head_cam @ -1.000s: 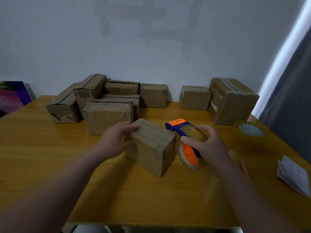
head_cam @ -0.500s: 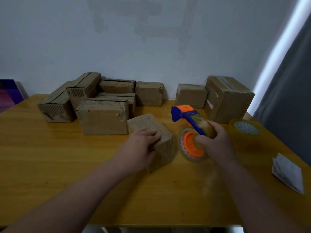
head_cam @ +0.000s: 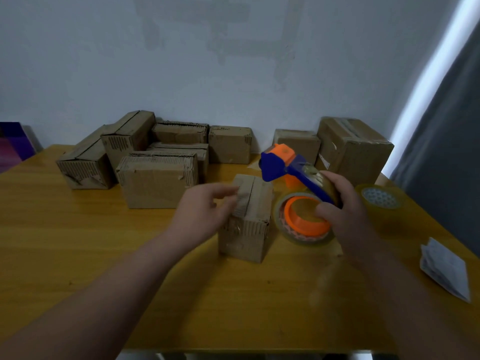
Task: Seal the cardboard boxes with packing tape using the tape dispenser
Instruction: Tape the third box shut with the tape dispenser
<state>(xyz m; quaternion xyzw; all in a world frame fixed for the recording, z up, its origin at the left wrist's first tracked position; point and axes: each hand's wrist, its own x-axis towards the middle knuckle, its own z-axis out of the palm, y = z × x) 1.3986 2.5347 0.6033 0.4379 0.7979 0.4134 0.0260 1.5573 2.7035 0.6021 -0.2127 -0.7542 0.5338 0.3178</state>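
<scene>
A small cardboard box (head_cam: 246,229) stands upright in the middle of the wooden table (head_cam: 78,242), its top flaps meeting along a seam. My left hand (head_cam: 200,216) is at the box's left top edge, fingertips touching a flap. Just right of the box, my right hand (head_cam: 342,203) grips the blue and orange tape dispenser (head_cam: 291,172), raised above the table with its blue head pointing toward the box. The clear tape roll (head_cam: 304,222) on its orange hub hangs below my fingers.
Several cardboard boxes (head_cam: 155,183) are stacked at the back left, two more (head_cam: 355,149) at the back right against the wall. A spare roll of clear tape (head_cam: 380,197) lies right of the dispenser. A folded white paper (head_cam: 444,271) lies near the right edge.
The small box has been turned from tilted on the table to upright with its seam on top. My right hand lifted the dispenser higher beside it. My left hand went from covering the box to touching its top edge.
</scene>
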